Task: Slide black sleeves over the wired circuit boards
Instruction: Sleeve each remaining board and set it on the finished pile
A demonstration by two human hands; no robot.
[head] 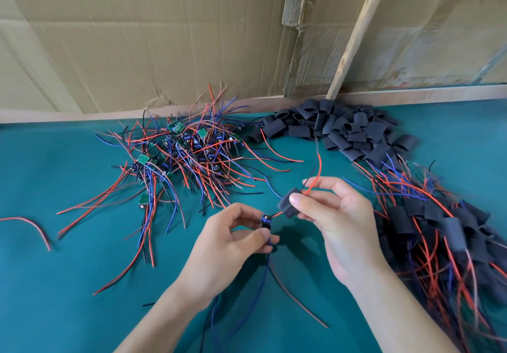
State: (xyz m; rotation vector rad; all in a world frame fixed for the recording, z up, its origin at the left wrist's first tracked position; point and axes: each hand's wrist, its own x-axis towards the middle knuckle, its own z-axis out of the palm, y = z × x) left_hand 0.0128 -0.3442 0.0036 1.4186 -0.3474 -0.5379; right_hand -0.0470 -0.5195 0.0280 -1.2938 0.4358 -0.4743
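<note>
I hold one wired circuit board [265,221] pinched between the thumb and fingers of my left hand [233,245], a little below the centre of my view, its blue and dark leads hanging down toward six o'clock. I keep it by the body so the end with the red wire [315,180] stays free. That wire runs up toward one o'clock and already passes through the black sleeve [289,202], which my right hand [337,215] pinches between thumb and fingers, just beside the board at its one o'clock. Sleeve and board are near but not yet joined; I judge the next move is to draw the sleeve down the wire over the board.

At ten o'clock lies the tangle of bare boards [178,152] with red, blue and black leads, within reach of my left hand. At one o'clock the heap of empty sleeves [351,130] sits against the table's back edge, handy to my right. At three to four o'clock the finished, sleeved pieces [450,232] pile up. All rests on the teal table cover [68,284], with cardboard [137,37] behind at twelve.
</note>
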